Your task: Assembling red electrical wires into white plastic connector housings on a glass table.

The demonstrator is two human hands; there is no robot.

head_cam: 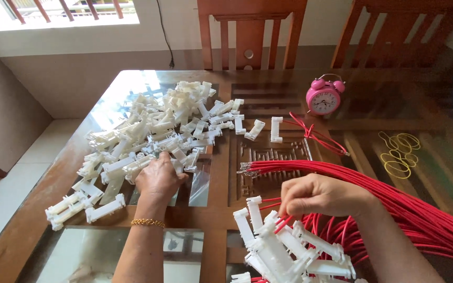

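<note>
While we look down at wooden table (221, 209) with glass panels, left hand (158, 178) rests palm-down on heap of white plastic clips (153, 131), fingers curled into pile (grip hidden, we cannot tell what it holds). Right hand (323, 196) pinches red wires (420, 209) near assembled clips (284, 246). Wire bundle thick, glossy, metal-tipped, fanning from right. Clips angular, matte. Beyond: pink twin-bell alarm clock (324, 97), yellow rubber bands (400, 149), two wooden chairs (250, 34).
</note>
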